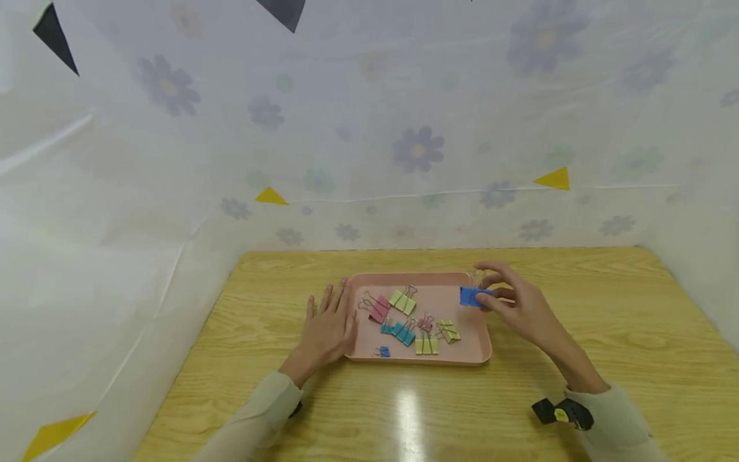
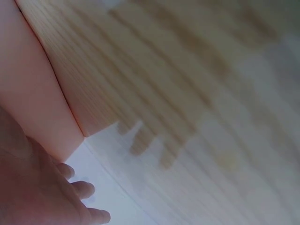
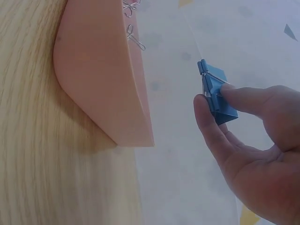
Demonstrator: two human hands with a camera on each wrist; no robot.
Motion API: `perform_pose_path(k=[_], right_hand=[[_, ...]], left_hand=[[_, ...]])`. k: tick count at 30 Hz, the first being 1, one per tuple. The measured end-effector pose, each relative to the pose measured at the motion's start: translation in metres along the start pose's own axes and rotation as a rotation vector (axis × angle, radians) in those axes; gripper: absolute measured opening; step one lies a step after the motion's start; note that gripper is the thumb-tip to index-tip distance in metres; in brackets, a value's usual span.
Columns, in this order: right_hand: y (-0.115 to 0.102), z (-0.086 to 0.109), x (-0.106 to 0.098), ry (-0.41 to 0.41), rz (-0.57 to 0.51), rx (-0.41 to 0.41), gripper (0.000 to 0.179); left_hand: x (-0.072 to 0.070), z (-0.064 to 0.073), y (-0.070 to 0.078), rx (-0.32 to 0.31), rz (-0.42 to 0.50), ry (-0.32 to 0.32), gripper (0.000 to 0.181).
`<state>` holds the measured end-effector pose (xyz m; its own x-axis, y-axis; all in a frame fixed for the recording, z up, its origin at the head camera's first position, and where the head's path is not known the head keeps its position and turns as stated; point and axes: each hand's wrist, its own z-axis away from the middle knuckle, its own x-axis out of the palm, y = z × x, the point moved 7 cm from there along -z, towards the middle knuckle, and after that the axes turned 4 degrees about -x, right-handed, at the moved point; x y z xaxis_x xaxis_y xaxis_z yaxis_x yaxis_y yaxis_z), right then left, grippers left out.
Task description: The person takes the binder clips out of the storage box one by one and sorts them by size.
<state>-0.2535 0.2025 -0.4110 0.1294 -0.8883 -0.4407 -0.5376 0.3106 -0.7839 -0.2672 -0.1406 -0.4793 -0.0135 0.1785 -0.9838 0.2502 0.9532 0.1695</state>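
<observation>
From here I can see a blue binder clip (image 1: 473,297) raised above the right end of a tray, pinched between the thumb and fingers of the person's right hand (image 1: 516,305); the right wrist view shows it well apart from the tray wall. The pink tray (image 1: 443,294) is shallow, with rounded corners, and more clips lie scattered over its floor. Toward the left is a large pink binder clip (image 1: 379,309), with a pale green binder clip (image 1: 403,302) just beside it. Below them sit a small teal binder clip (image 1: 386,328) and a larger teal binder clip (image 1: 403,333), then a tiny blue binder clip (image 1: 384,351) near the front wall. Farther right are a small pink binder clip (image 1: 426,323), a yellow-green binder clip (image 1: 426,347) and a tilted yellow clip (image 1: 448,331). The left hand (image 1: 326,327) lies along the tray's left end, clamped on nothing, fingers straight and slightly apart. Both arms wear light sleeves (image 1: 620,417), with a black strap (image 1: 576,414) at the right cuff. Around everything spreads a wood-grain table (image 1: 589,295), and behind it hangs a white flowered sheet (image 1: 346,64) bearing yellow triangles (image 1: 555,179)
</observation>
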Motion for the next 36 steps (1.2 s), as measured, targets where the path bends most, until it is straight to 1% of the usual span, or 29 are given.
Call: perform_pose_path(k=[5, 12, 16, 19, 24, 31, 36], right_hand=[[-0.004, 0.004, -0.008, 0.003, 0.072, -0.026, 0.056], [-0.004, 0.007, -0.014, 0.005, 0.055, -0.012, 0.058], [-0.001, 0.008, -0.017, 0.020, 0.042, 0.007, 0.057], [0.003, 0.007, -0.021, 0.037, 0.044, 0.016, 0.058], [0.011, 0.009, -0.028, 0.058, 0.046, 0.038, 0.058], [0.022, 0.014, -0.034, 0.080, 0.071, 0.057, 0.056], [0.033, 0.018, -0.041, 0.103, 0.070, 0.081, 0.053]], left_hand=[[0.000, 0.001, -0.001, -0.010, -0.012, 0.004, 0.065], [-0.002, 0.002, 0.000, 0.006, -0.026, 0.028, 0.063], [-0.003, 0.001, 0.000, 0.008, -0.050, 0.017, 0.063], [-0.003, -0.001, -0.001, -0.001, -0.057, -0.009, 0.063], [-0.001, -0.003, -0.001, -0.017, -0.044, -0.045, 0.064], [-0.001, -0.006, 0.003, -0.033, -0.061, -0.053, 0.064], [-0.001, -0.006, 0.005, -0.029, -0.066, -0.037, 0.064]])
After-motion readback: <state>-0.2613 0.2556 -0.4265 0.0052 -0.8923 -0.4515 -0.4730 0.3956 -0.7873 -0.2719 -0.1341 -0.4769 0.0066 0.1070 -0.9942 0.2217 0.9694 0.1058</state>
